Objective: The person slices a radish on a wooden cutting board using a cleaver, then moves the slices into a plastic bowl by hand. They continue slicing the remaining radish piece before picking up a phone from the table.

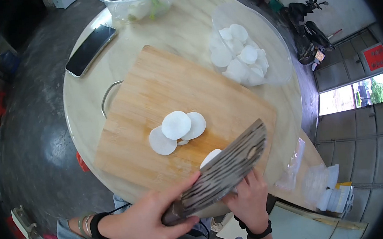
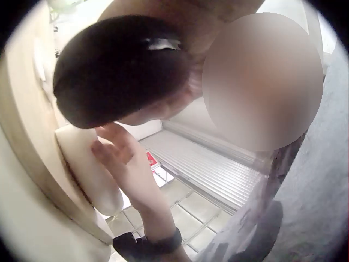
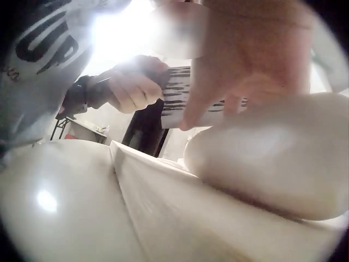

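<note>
My left hand (image 1: 149, 217) grips the handle of a broad cleaver (image 1: 231, 170), its dark blade streaked with grey and holed near the tip. Close beside the blade, my right hand (image 1: 250, 198) holds a white radish (image 3: 267, 158) down on the wooden cutting board (image 1: 152, 77). The blade covers most of the radish in the head view. A round white slice (image 1: 210, 157) shows at the blade's far side. Several more radish slices (image 1: 176, 125) lie overlapping in the middle of the board. In the left wrist view, the right fingers (image 2: 112, 144) rest against the radish.
A clear plastic container (image 1: 281, 63) of radish slices stands at the back right of the round table (image 1: 87, 105). At the back is a clear bowl (image 1: 115, 8) with whole radish. A phone (image 1: 90, 50) lies at the left, near the board's metal handle (image 1: 108, 97).
</note>
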Demonstrator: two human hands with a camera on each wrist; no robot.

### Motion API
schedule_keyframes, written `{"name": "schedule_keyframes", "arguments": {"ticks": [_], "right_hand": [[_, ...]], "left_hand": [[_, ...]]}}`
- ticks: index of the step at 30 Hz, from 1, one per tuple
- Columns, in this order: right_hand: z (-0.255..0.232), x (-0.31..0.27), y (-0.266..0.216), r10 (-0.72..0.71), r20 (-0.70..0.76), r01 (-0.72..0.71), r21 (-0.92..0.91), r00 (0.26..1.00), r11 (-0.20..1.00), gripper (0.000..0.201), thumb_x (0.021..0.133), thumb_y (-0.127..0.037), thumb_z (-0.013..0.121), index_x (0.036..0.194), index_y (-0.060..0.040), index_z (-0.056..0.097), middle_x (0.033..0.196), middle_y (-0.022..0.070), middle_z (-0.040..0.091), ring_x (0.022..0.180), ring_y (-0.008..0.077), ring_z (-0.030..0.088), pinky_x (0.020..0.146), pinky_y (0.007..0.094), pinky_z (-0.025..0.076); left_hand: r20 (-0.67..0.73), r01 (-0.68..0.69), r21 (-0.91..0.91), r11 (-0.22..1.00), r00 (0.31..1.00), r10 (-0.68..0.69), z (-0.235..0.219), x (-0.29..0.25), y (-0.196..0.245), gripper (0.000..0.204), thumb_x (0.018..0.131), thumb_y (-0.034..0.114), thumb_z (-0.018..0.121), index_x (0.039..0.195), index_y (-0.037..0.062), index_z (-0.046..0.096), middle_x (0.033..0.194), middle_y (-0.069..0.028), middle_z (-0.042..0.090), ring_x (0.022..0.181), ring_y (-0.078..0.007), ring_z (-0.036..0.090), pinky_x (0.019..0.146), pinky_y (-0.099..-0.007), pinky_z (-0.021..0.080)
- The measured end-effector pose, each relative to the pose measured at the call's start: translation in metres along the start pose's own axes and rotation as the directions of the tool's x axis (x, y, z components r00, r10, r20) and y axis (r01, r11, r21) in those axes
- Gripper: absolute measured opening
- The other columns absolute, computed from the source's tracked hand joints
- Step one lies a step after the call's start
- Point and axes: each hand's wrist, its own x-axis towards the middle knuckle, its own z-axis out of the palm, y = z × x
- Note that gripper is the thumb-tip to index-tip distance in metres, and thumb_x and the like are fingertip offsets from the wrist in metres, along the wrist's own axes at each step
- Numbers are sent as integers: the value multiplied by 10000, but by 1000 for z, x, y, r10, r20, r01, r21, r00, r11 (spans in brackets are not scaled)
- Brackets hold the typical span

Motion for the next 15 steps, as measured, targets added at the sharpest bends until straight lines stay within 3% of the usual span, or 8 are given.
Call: {"name": "schedule_keyframes", "arguments": {"ticks": [1, 2, 4, 5, 9, 10, 11, 15], "right_hand": [[1, -1, 1, 12, 5, -12, -3, 1000, 1000, 649, 588, -224, 814, 1169, -58, 578, 1093, 104, 605, 874, 295, 614, 708, 367, 512], [2, -1, 2, -18, -57, 20, 38, 998, 999, 597, 576, -187, 802, 1116, -39, 595, 1089, 107, 607, 881, 309, 612, 709, 373, 514], [7, -2, 3, -41, -119, 50, 69, 992, 996, 545, 564, -149, 789, 1063, -20, 611, 1085, 110, 608, 887, 323, 610, 709, 379, 516], [10, -3, 4, -36, -147, 56, 135, 988, 989, 510, 545, -113, 770, 1023, -9, 627, 1080, 118, 610, 893, 323, 610, 704, 381, 518], [22, -9, 4, 14, -182, 32, 248, 983, 968, 418, 514, -38, 723, 926, 2, 662, 1065, 122, 621, 884, 330, 616, 699, 394, 526], [24, -10, 4, 21, -202, 35, 272, 979, 962, 408, 521, -30, 716, 924, 3, 663, 1066, 117, 624, 879, 336, 618, 702, 398, 527], [28, -12, 4, 33, -190, 17, 255, 981, 967, 397, 528, -24, 703, 923, 7, 663, 1039, 108, 632, 872, 349, 620, 708, 405, 526], [30, -12, 7, -29, -166, 52, 136, 986, 989, 396, 556, -34, 715, 950, -10, 677, 1030, 106, 645, 875, 332, 624, 712, 399, 524]], "left_hand": [[-37, -94, 44, 995, 995, 95, 3, 1, -2, 808, 799, 66, 673, 1465, 39, 217, 953, -104, 668, 783, -132, 650, 730, -252, 496], [-27, -93, 37, 995, 995, 94, 3, 1, -2, 808, 799, 66, 673, 1465, 39, 217, 953, -104, 668, 783, -132, 650, 730, -252, 496], [122, 115, -100, 988, 987, -102, 1, -1, 5, 816, 791, 70, 680, 1459, 19, 214, 1062, -137, 660, 879, -162, 663, 795, -259, 489], [123, 150, -109, 983, 983, -136, 2, 2, 11, 816, 788, 64, 681, 1458, 21, 216, 1062, -138, 661, 921, -159, 656, 819, -263, 482], [129, 147, -138, 980, 983, -129, 5, 3, 2, 825, 783, 64, 688, 1456, 14, 213, 1068, -132, 662, 950, -162, 652, 842, -265, 474], [97, 83, -115, 990, 993, -72, 6, 3, -2, 828, 781, 63, 691, 1454, 9, 212, 1074, -131, 662, 948, -163, 654, 845, -263, 475], [71, 24, -93, 995, 997, -17, 7, 3, -4, 831, 779, 63, 694, 1453, 5, 211, 1080, -129, 661, 946, -165, 655, 849, -262, 475], [64, 0, -58, 998, 998, 4, 2, 3, -8, 839, 779, 57, 695, 1454, -1, 201, 1126, -128, 644, 964, -169, 651, 858, -264, 474]]}}
